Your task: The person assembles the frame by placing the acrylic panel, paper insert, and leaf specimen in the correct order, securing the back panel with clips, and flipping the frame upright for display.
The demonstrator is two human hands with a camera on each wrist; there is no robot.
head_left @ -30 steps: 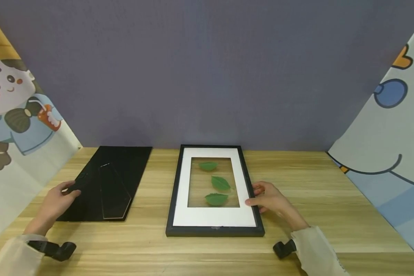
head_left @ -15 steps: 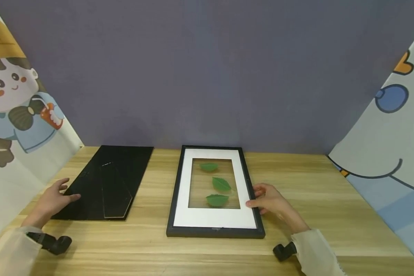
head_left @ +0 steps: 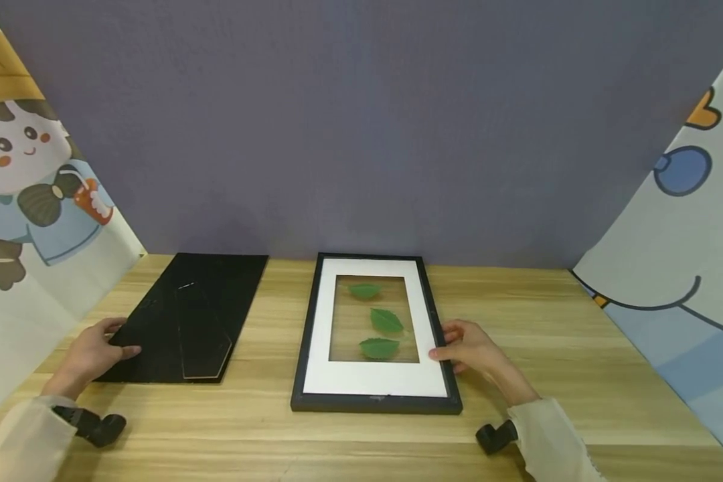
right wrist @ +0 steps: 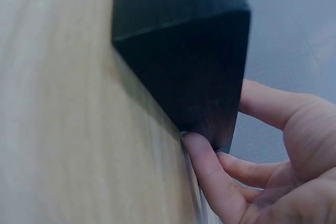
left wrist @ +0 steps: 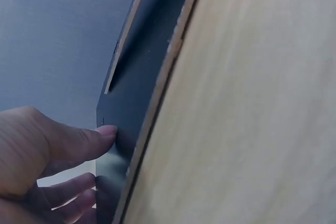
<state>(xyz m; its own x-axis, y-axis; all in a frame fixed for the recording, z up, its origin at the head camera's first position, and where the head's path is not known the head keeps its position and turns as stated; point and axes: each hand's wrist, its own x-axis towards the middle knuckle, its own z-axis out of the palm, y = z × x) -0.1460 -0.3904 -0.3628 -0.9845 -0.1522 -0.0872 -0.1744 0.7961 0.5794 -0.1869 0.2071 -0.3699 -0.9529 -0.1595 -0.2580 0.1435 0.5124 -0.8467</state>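
Observation:
A black picture-frame backing board point(head_left: 156, 335) with a fold-out easel leg point(head_left: 201, 335) lies at the left in the head view. My left hand point(head_left: 92, 353) holds its left edge, thumb on the black face, fingers at the side; the left wrist view shows the thumb point(left wrist: 100, 139) over the edge. In the middle lies a black picture frame point(head_left: 376, 404) with a white mat point(head_left: 373, 380) and three green leaves point(head_left: 386, 320) in its see-through window. My right hand point(head_left: 472, 348) grips the frame's right side, thumb on top; in the right wrist view fingers point(right wrist: 207, 166) reach its underside.
Both things lie on a wood-grain table point(head_left: 536, 321). A grey-purple panel point(head_left: 361, 134) stands along the back edge. Cartoon-printed panels point(head_left: 42, 181) flank the table on both sides. A strip of table separates board and frame.
The left hand's fingers first spread away from the board's left edge, then came back in to it. The right hand and the picture frame stay in place.

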